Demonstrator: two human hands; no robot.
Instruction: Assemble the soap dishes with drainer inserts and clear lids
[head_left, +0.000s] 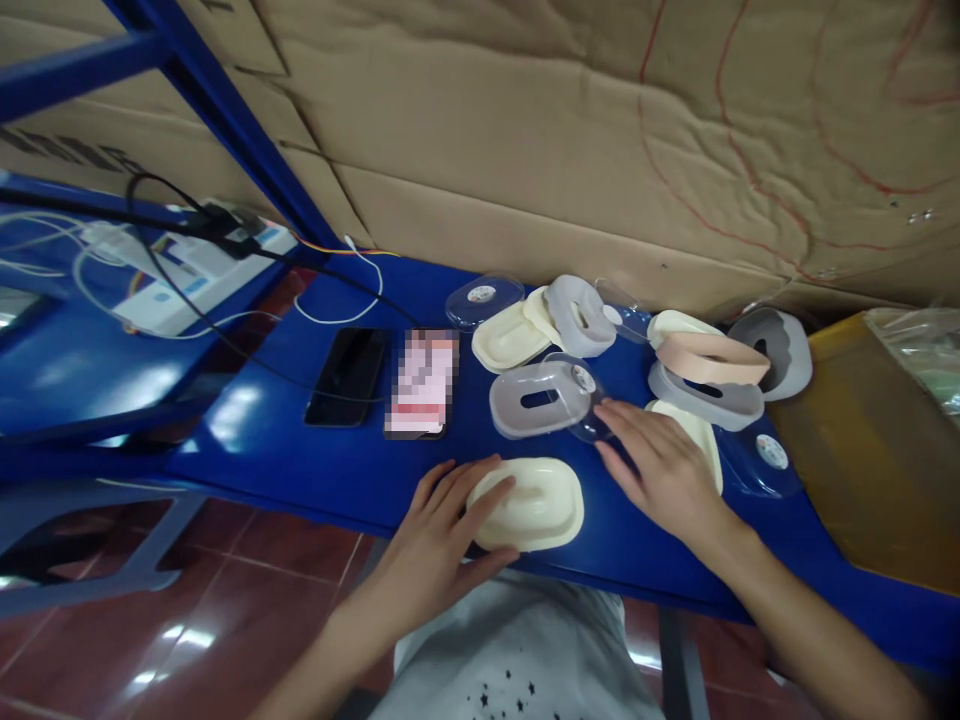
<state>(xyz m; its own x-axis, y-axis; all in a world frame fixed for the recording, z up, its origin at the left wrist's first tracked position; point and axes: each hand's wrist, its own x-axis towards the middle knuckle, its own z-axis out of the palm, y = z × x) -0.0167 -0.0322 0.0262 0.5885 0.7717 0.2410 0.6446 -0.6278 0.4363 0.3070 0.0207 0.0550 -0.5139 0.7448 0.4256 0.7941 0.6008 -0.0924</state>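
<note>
Left hand (442,520): fingers spread, laid over the near-left end of a cream tray (547,508); no firm grip is seen. Right hand (667,460): thumb apart from the fingers, fingertips at the edge of a clear lid (585,395); whether contact is made cannot be told.

Risks (judged): the tray is placed close to the desk's front edge, so it could be tipped off by a downward push or inward pull of the left hand. The lid is overlapped with a grey slotted piece (506,410) beyond the right hand's fingertips; that piece could be dragged along if the lid were pulled sideways. To the right of the right hand, a peach ring (709,368) is perched on a grey ring (724,405) and could be dislodged by a forearm knock.

Surface: blue, glossy desk (270,420). Two phones (345,375) are laid beyond the left hand. Room: cardboard (487,130) behind, dark red floor tiles (225,600) below.
</note>
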